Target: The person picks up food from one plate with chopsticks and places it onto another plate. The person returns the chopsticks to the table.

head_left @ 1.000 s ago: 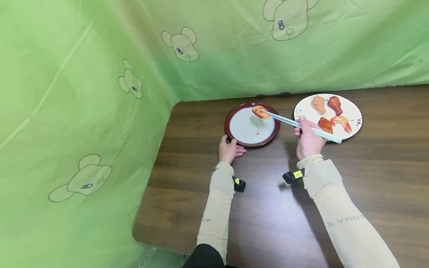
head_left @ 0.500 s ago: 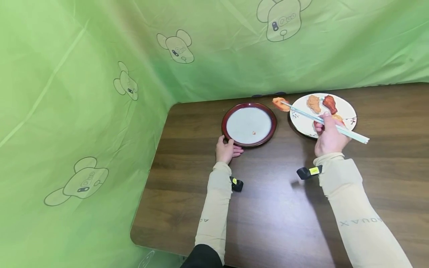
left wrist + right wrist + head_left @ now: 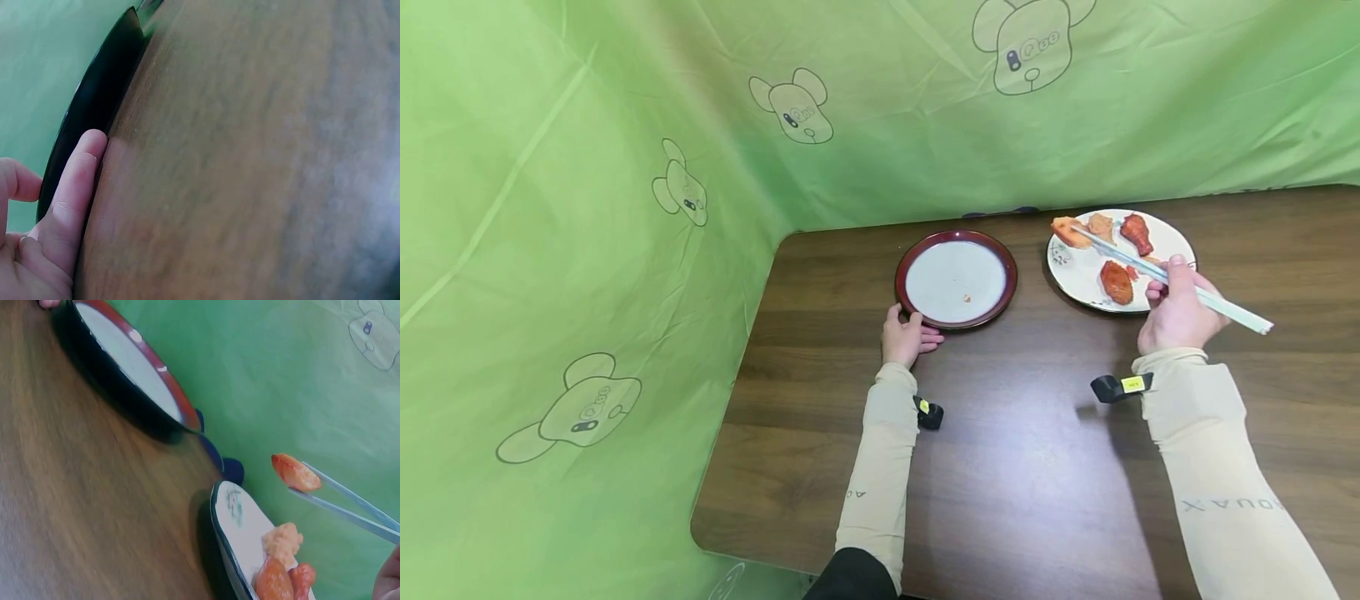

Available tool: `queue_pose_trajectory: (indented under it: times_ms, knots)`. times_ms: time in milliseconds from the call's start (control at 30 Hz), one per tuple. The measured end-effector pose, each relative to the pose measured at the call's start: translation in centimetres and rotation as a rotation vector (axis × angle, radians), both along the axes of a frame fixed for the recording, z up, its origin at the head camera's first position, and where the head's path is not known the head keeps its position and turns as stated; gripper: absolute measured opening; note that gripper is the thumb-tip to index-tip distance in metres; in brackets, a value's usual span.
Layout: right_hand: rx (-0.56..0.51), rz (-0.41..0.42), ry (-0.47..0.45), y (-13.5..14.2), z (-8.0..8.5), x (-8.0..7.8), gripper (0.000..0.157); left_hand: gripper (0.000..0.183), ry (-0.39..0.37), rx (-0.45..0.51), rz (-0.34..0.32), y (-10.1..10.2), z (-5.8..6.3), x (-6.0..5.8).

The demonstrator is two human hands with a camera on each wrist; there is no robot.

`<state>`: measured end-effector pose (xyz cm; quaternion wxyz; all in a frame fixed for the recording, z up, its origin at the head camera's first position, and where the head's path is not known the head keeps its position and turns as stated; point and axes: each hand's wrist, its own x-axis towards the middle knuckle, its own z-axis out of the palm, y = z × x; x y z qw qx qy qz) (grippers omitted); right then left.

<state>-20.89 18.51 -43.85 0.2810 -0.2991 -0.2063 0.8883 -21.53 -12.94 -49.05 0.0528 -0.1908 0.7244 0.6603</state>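
My left hand [image 3: 902, 339] holds the near-left rim of a round plate [image 3: 1010, 279] with a red-brown border and pale middle. In the left wrist view the plate's dark underside [image 3: 94, 94] lies between its digits. My right hand [image 3: 1180, 312] grips light blue chopsticks [image 3: 1243, 317]. Their tips pinch an orange-brown piece of food [image 3: 295, 473], which overlaps the left edge of the white oval plate [image 3: 1067, 267] in the head view. On that plate lie a drumstick [image 3: 1137, 233], a pale fried piece [image 3: 1102, 227] and a glazed brown wing [image 3: 1117, 282]. A shrimp is mostly hidden behind the hand and chopsticks.
Both plates stand near the back edge of the dark wooden table [image 3: 1015, 467]. A green printed curtain [image 3: 880, 150] hangs behind and to the left. One small reddish crumb [image 3: 967, 298] lies on the red-rimmed plate.
My right hand has moved right, carrying the pinched food from over the red-rimmed plate to the white plate's left side. My left hand has stayed at the rim.
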Motion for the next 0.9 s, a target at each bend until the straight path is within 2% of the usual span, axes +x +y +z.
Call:
queue_pose_trajectory:
  times_ms: [400,667,900]
  knots:
    - [0.049,-0.019,-0.119,0.4,-1.6,0.5,0.022,0.056,-0.014,-0.017,0.004,-0.1,-0.8,0.0]
    - [0.095,-0.022,-0.129,0.1,-2.1,0.5,0.026,0.057,-0.013,-0.017,-0.001,0.0,-0.5,0.0]
    - [0.120,-0.011,-0.140,0.0,-2.1,0.4,0.021,0.056,-0.013,-0.024,0.005,0.0,-0.5,-0.2]
